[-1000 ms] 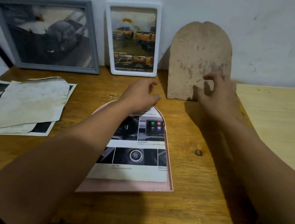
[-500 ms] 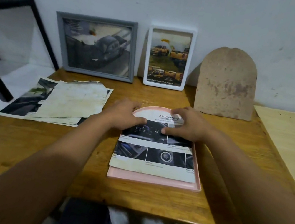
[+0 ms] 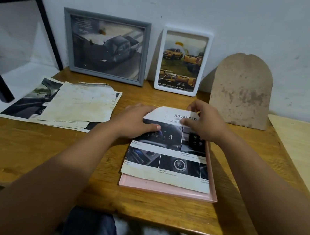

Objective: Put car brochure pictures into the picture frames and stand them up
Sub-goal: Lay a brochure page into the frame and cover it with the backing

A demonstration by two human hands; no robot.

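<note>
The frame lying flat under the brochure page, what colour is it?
Pale pink frame, clearest in the head view along its near edge.

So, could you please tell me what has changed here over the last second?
Both hands left the brown arched backing board, which remains leaning on the wall, and came down onto the brochure page lying on the pink frame. The left hand and right hand now grip its top edge. The two filled frames stayed put.
</note>
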